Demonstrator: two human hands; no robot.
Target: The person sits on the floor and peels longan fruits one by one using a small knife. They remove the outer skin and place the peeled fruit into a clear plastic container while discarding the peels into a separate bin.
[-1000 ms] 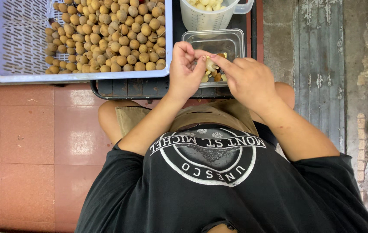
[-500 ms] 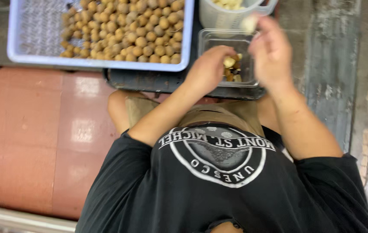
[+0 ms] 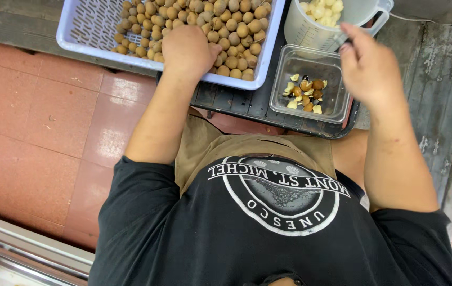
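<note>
My left hand (image 3: pixel 188 52) rests palm down on the heap of small brown round fruits (image 3: pixel 220 24) in the pale blue slotted basket (image 3: pixel 85 32), fingers curled into the pile. Whether they have closed on a fruit I cannot tell, since the back of the hand hides the fingertips. The fruits lie directly beneath and just ahead of this hand, piled toward the basket's near right corner. They are close to round, so none shows a long axis or a clear heading.

My right hand (image 3: pixel 369 71) is raised, apart from the basket, over the near rim of the translucent measuring jug (image 3: pixel 310 32), which holds pale peeled fruit (image 3: pixel 322 9). A thin dark tool (image 3: pixel 342 38) appears to project from its grip toward the jug, its long axis running from the fingers up and left; the fingers are gathered around it.

Between the two hands, nearer the right, sits a clear square tub (image 3: pixel 310 85) with brown shells and pale scraps (image 3: pixel 305 92) in it. Basket, jug and tub all stand on a dark tray (image 3: pixel 236 106) in front of my knees, above the red tiled floor (image 3: pixel 35 116). The left hand is plainly the nearer one to the unpeeled fruit.
</note>
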